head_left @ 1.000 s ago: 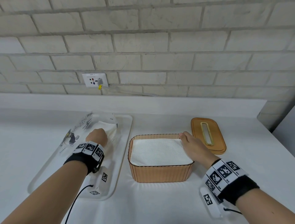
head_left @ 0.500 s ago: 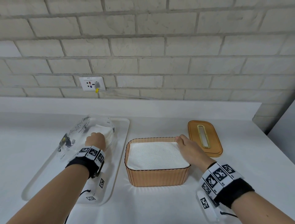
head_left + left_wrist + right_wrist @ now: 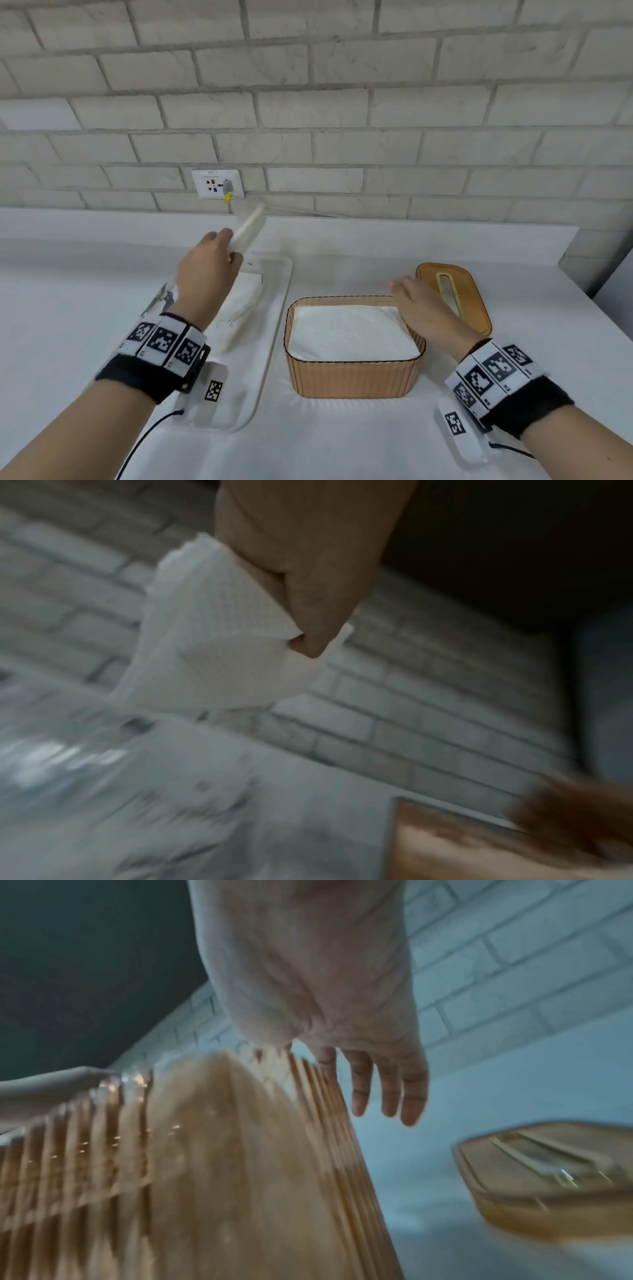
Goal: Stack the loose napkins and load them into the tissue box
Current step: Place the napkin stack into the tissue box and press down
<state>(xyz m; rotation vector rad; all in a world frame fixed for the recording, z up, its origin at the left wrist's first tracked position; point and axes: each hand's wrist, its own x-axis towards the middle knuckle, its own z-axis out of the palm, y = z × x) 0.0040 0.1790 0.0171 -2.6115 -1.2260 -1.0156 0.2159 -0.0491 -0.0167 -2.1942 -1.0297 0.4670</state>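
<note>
Fingers [image 3: 308, 610] of left hand [image 3: 205, 270] pinch napkin [image 3: 248, 228], angled up-right toward wall.

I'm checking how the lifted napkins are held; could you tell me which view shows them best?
The left wrist view: the napkins fill it, pinched by the left hand. The head view shows them only edge-on and blurred. The right wrist view does not show them.

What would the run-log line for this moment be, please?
left hand: grips napkins, raised | right hand: open by tissue box | lid: off
</note>
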